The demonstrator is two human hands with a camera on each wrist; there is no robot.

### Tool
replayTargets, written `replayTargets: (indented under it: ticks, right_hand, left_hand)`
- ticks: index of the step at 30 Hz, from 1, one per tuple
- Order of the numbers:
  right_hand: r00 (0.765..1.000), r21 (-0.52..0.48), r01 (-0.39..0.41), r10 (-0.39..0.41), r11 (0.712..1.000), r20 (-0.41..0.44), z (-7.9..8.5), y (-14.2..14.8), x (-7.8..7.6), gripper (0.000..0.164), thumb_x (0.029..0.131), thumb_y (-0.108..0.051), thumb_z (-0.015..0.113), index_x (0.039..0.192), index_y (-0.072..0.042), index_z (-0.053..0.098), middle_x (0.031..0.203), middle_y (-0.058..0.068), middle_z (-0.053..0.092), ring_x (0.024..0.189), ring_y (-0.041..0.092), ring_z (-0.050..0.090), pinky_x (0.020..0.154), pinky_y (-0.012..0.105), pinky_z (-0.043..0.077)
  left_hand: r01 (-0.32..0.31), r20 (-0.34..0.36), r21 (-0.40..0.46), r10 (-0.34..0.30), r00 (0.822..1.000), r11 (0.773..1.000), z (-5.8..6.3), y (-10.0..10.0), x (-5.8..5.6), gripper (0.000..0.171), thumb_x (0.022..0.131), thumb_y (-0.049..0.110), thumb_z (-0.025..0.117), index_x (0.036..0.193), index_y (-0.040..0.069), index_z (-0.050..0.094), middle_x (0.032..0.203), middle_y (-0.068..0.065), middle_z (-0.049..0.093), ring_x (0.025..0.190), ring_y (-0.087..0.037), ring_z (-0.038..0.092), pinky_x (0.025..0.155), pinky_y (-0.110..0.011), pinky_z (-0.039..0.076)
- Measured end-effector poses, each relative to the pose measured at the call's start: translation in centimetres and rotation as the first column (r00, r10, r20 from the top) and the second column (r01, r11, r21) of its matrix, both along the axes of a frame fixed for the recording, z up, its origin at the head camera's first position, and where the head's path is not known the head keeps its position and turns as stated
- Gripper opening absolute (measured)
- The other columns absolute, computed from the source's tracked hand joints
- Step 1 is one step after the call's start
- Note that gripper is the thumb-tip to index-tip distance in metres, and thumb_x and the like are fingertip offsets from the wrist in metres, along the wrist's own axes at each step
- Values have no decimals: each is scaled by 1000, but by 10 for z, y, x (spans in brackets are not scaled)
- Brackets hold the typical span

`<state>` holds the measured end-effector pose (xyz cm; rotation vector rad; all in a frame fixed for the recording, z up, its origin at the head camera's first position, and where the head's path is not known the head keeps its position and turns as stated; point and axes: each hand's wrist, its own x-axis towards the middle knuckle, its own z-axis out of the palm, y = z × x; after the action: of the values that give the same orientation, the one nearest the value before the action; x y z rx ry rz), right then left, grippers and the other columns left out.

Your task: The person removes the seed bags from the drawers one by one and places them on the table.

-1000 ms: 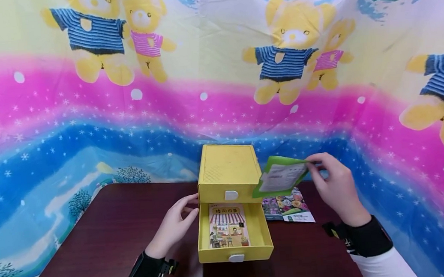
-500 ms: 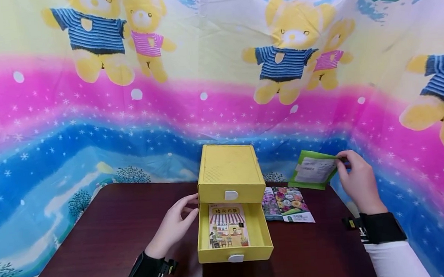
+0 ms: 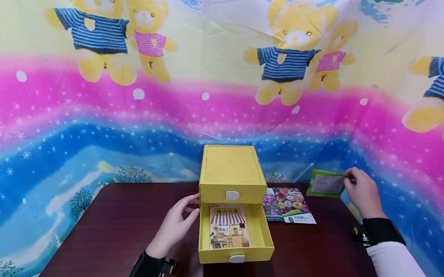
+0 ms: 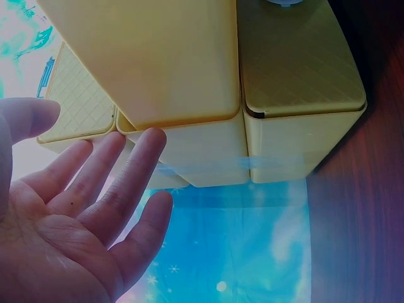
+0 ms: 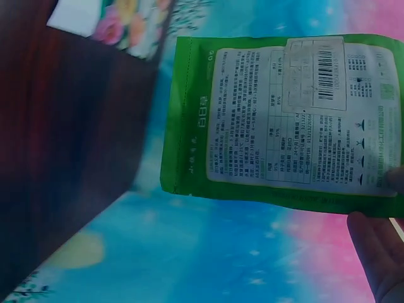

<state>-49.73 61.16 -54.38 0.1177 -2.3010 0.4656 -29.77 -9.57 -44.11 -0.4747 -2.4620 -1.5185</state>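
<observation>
Pinched at one edge, a green seed packet hangs from my right hand, near the table's back right corner. The right wrist view shows the packet's printed back with a barcode label. My left hand reaches to the left side of a yellow two-drawer box. Its fingers are extended, with fingertips right at the box's edge. The lower drawer is pulled out, and a packet with a striped awning picture lies inside it. The upper drawer is closed.
Two flower-picture packets lie right of the box: one with roses and one with purple flowers, partly hidden by the box. A dark wooden table carries everything. A patterned bear cloth hangs close behind.
My right hand has moved right with the green seed packet, away from the box, and then lowered it. My left hand has stayed at the box's side.
</observation>
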Motion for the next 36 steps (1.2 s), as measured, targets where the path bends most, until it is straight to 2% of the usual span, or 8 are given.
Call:
replayTargets:
  ticks: [3,6,11,13,17,23,28,36]
  right_hand:
    - [1000,-7,7,-7,1000,-4,-10,1,1,30,109,-31,46,138,-29,54,135,8,55,124,32,52,106,53,41]
    - [999,-3,38,-38,999,29,1,-17,21,24,108,-26,49,130,-21,57,126,8,56,119,28,53,104,45,43]
    - [992,-76,-35,43,996,116,51,-76,84,14,107,-20,55,117,-11,58,115,15,54,112,33,51,97,45,46]
    - [989,-89,-76,87,993,123,72,-99,108,11,106,-18,55,112,-9,57,110,16,53,106,36,51,89,53,46]
    - [982,-47,-89,96,995,162,90,-121,130,4,101,-4,56,105,-5,56,105,18,57,99,39,54,79,55,46]
    - [930,13,-155,141,988,339,89,-118,134,13,96,4,59,105,-4,53,112,25,61,105,46,57,77,54,45]
    - [901,42,-191,158,981,405,79,-115,134,16,94,6,59,108,-3,58,114,26,63,106,47,58,79,56,47]
    - [827,83,-163,90,983,555,68,-116,137,21,93,9,62,109,0,71,113,27,64,103,46,60,78,54,51]
  left_hand:
    - [1,3,-1,-1,1000,1000,0,0,0,43,102,14,62,145,18,56,132,-8,64,105,-19,67,86,-35,56]
    - [1,5,-3,-1,1000,1000,1,0,1,43,103,15,62,145,18,56,132,-7,64,106,-19,67,88,-36,55]
    - [-2,2,-6,2,1000,1000,1,0,1,43,102,16,63,145,19,56,131,-4,64,105,-17,66,88,-34,55]
    - [-4,-4,-6,4,1000,1000,0,0,0,43,102,16,63,144,20,56,131,-3,64,105,-16,66,89,-34,55]
    - [-2,-4,-3,2,1000,1000,0,0,0,43,102,17,63,145,20,56,131,-2,64,105,-16,66,89,-34,55]
    - [-3,7,-2,3,1000,1000,0,-1,1,43,103,18,63,145,21,56,132,-3,64,106,-17,65,90,-35,55]
    - [1,-8,-1,-1,1000,1000,-1,-1,-1,43,102,16,63,145,20,56,131,-2,64,105,-15,66,89,-34,55]
    - [-1,-2,-3,1,1000,1000,-1,0,-1,43,102,17,63,145,21,56,131,-2,64,105,-15,66,89,-34,55]
